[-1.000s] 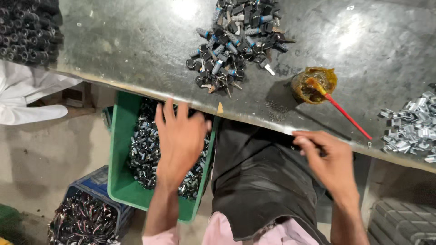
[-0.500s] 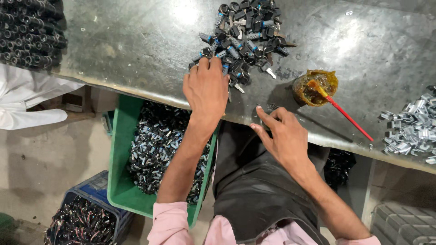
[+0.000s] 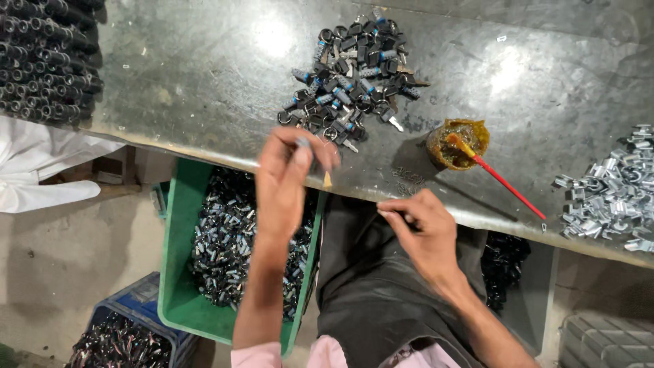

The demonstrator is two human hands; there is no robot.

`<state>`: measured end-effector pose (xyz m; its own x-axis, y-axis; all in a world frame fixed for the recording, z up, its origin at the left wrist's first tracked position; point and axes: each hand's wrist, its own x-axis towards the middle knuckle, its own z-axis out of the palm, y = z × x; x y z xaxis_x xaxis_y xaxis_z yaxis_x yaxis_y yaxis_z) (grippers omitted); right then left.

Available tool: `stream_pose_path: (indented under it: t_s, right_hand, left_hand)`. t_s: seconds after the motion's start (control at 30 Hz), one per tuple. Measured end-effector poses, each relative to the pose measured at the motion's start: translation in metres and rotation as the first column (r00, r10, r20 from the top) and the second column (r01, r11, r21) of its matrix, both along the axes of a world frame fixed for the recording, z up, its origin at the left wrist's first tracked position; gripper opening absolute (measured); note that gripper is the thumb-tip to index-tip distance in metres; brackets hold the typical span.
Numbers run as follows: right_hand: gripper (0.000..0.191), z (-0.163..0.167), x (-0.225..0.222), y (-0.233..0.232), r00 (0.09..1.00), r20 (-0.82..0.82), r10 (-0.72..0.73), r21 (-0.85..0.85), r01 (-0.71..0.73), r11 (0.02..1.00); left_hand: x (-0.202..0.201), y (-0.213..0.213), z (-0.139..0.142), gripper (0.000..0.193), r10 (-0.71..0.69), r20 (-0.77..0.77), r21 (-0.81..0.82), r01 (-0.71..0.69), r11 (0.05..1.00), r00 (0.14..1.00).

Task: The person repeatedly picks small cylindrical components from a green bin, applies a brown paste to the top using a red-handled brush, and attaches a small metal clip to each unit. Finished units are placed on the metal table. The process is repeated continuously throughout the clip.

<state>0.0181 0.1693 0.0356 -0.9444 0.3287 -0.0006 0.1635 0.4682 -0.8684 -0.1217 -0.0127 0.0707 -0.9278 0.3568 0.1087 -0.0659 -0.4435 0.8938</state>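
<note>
I see pink sleeves pushed up near the elbows, dark grey trousers, left hand (image 3: 285, 182) and right hand (image 3: 424, 232) bare, no gloves.

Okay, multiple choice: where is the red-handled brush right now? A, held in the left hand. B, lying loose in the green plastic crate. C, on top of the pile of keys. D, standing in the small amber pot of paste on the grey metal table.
D: the red-handled brush leans with its head inside the small amber pot of paste on the grey metal table, with neither hand touching it.
</note>
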Motion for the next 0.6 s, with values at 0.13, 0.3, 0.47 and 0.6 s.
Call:
stream_pose_path:
  t_s: [0.13,0.3,0.47,0.6]
  right_hand:
    - [0.016,0.006,0.008,0.011,0.995,-0.042,-0.095,-0.312,0.078,0.947]
    - [0.018,0.006,0.011,0.016,0.995,-0.024,-0.097,-0.415,0.078,0.907]
    - [0.019,0.003,0.007,0.014,0.999,-0.021,-0.035,-0.331,0.026,0.943]
    - [0.017,0.0,-0.001,0.002,0.997,-0.051,-0.056,-0.003,0.056,0.998]
  left_hand:
    - [0.055,0.021,-0.008,0.014,-0.22,0.34,-0.303,0.328,0.895,0.914]
    - [0.066,0.028,-0.02,0.009,-0.259,0.168,-0.435,0.308,0.846,0.951]
    - [0.058,0.023,-0.024,0.009,-0.281,0.141,-0.531,0.312,0.788,0.949]
    - [0.055,0.033,-0.033,0.013,-0.239,0.032,-0.687,0.195,0.7,0.97]
